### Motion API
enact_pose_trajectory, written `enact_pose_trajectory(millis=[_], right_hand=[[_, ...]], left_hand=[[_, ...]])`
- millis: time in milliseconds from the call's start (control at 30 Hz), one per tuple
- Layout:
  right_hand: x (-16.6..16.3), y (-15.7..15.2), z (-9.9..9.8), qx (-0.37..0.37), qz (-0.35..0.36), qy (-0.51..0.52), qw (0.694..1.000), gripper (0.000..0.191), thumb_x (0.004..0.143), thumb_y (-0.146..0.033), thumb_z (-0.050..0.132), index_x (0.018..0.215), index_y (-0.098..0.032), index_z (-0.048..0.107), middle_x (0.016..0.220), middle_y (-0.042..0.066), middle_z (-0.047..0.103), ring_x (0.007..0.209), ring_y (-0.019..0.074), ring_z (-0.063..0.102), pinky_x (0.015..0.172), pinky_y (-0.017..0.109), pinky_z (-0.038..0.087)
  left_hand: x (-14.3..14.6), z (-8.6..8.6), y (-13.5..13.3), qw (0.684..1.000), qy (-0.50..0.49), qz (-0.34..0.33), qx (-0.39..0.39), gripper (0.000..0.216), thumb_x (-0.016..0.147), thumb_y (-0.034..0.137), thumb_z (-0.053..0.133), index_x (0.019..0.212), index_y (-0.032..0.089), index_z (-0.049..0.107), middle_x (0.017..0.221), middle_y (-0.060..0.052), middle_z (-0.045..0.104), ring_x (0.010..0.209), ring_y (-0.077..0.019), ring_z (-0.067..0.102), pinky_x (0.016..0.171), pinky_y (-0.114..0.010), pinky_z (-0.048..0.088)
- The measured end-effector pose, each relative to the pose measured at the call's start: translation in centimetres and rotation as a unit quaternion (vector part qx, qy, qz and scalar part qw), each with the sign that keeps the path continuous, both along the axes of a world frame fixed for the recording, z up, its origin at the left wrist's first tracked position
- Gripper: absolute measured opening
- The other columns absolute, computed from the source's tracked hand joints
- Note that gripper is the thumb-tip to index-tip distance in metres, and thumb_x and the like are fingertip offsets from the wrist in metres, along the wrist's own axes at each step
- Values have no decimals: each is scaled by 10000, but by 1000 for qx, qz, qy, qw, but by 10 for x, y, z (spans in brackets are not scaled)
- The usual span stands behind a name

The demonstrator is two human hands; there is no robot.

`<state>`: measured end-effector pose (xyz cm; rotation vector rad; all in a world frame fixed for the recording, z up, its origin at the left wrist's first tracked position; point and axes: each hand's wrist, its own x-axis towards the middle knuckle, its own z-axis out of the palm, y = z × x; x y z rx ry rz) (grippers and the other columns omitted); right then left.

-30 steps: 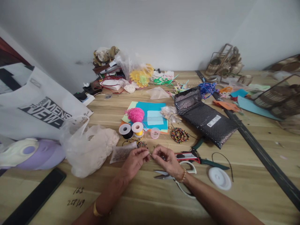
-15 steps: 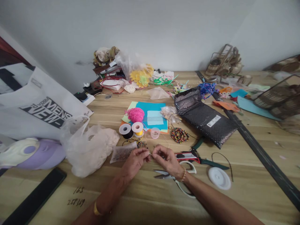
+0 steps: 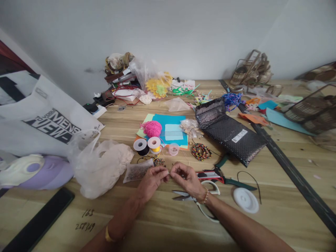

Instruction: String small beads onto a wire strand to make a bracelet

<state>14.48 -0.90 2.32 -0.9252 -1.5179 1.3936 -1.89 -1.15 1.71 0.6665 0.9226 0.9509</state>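
Note:
My left hand (image 3: pixel 151 181) and my right hand (image 3: pixel 187 178) meet fingertip to fingertip just above the wooden table (image 3: pixel 275 206). Both are pinched shut on something tiny between them, too small to name. Just beyond the hands lie a small clear bag of beads (image 3: pixel 138 170) and a scatter of loose beads (image 3: pixel 158 161). White-handled scissors (image 3: pixel 183 196) lie under my right wrist.
Thread spools (image 3: pixel 147 145), a pink yarn ball (image 3: pixel 152 128), blue paper (image 3: pixel 170 131), a beaded coil (image 3: pixel 201 151), pliers (image 3: pixel 225 176), a white lid (image 3: pixel 246 200), a black mailer (image 3: pixel 228 131). White plastic bag (image 3: pixel 99 162) and a black phone (image 3: pixel 39 220) lie left; baskets (image 3: pixel 309 108) right.
My fingertips have closed in slightly on each other; otherwise nothing has visibly moved.

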Motion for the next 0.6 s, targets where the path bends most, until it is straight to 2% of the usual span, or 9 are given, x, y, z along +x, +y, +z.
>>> enact_pose_trajectory(millis=[233,400,600], right_hand=[[-1,1,-3,-16,6,23,1000,288,835,-453,632,793,-174,575,694,20,641,608,120,565,565,239,451],[-3,1,-9,-29,0,32,999,289,802,-447,674,819,-174,581,680,2,621,604,116,561,559,230,445],[-2,1,-9,-22,10,22,999,281,828,-445,648,829,-169,594,691,13,643,613,125,584,562,235,449]], left_hand=[[-1,0,-1,1000,25,-2,6,292,571,363,835,652,131,677,582,2,616,591,-116,533,618,-254,390],[-1,-1,-1,999,38,-9,21,306,589,387,826,653,131,672,588,0,615,598,-115,529,620,-250,389],[-1,-1,-2,997,65,-7,41,295,629,396,794,642,136,654,588,2,601,605,-121,523,632,-260,392]])
